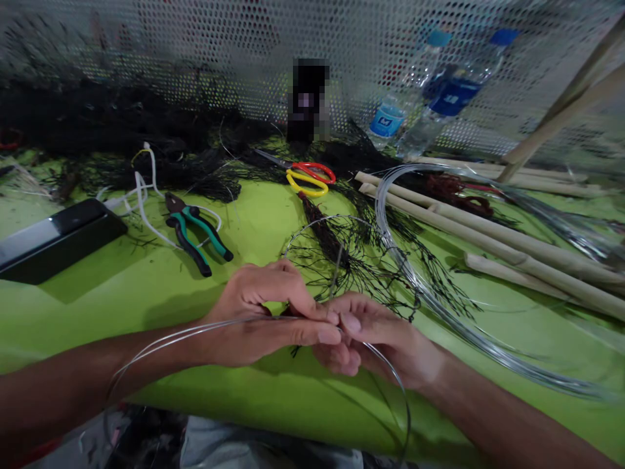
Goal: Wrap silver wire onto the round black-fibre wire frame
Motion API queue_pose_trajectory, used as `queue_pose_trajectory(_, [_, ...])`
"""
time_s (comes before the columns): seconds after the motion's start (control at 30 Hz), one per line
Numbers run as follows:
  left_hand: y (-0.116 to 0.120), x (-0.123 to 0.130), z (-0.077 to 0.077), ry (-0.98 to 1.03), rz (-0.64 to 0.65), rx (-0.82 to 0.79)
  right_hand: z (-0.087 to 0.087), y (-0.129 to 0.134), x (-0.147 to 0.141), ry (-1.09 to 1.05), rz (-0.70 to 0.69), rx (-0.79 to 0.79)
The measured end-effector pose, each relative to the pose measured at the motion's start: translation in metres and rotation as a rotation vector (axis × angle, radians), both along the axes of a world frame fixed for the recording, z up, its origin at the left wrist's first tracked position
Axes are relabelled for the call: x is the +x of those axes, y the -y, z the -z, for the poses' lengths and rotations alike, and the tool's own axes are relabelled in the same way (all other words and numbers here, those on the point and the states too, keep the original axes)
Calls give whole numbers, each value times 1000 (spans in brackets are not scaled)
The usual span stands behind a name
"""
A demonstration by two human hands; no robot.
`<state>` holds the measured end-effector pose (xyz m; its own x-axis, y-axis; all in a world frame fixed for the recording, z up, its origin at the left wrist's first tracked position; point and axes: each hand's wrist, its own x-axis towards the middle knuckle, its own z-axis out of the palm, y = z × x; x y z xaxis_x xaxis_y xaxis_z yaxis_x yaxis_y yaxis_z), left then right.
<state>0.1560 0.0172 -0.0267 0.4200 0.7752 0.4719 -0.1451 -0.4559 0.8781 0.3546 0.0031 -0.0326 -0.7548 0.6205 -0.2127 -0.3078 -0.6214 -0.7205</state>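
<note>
A loop of thin silvery wire (195, 331) passes through both hands and hangs down toward the lap. My left hand (273, 306) pinches the wire between thumb and fingers. Tip to tip with it, my right hand (371, 335) is closed on the wire too, and the exact meeting point is hidden by the fingertips. Just beyond the hands lies black netting (361, 273) with a bunched, tied part, and a wire ring runs along its edge. To the right rests a large coil of silvery wire (424, 286).
Pliers with green-black handles (198, 238), scissors with red and yellow handles (307, 181), and a black box-shaped device (63, 238) with a white cable lie on the green table (258, 221). Bamboo sticks (508, 244) lie right. Plastic bottles (454, 98) stand by the perforated panel (244, 39).
</note>
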Motion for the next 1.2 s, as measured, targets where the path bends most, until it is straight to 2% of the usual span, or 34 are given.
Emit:
queue_pose_trajectory(0.17, [2, 0, -2, -40, -48, -11, -5, 0, -1, 11, 61, -7])
queue_pose_trajectory(0.3, [3, 0, 1, -34, -66, -20, -14, -3, 3, 243, 128, 273])
queue_pose_trajectory(0.4, [2, -1, 3, -42, -67, -36, -21, -4, 7, 411, 205, 604])
queue_pose_trajectory(0.57, [1, 1, 5, -38, -92, -70, -29, 3, 10, 765, 407, 1476])
queue_pose_trajectory(0.63, [1, 2, 5, -45, -103, -62, -32, 7, 9, 857, 499, 1691])
queue_pose_trajectory(0.67, [0, 1, 4, -40, -108, -55, -34, 8, 9, 881, 521, 1710])
queue_pose_trajectory(0.7, [0, 1, 4, -29, -106, -49, -35, 9, 9, 885, 516, 1662])
queue_pose_trajectory(0.73, [0, 1, 3, -14, -98, -50, -37, 8, 8, 874, 482, 1548])
queue_pose_trajectory(0.83, [-1, -2, 2, 25, -66, -108, -37, 3, 7, 697, 289, 1041])
queue_pose_trajectory(0.9, [-2, -3, 1, 11, -48, -168, -34, -1, 6, 552, 212, 832])
queue_pose_trajectory(0.97, [-3, -3, 2, -2, -48, -223, -31, -3, 6, 493, 231, 778])
queue_pose_trajectory(1.07, [-4, -2, 3, 8, -35, -285, -26, -4, 7, 480, 307, 802])
queue_pose_trajectory(1.2, [-4, 0, 1, 29, 13, -309, -23, -7, 10, 413, 288, 857])
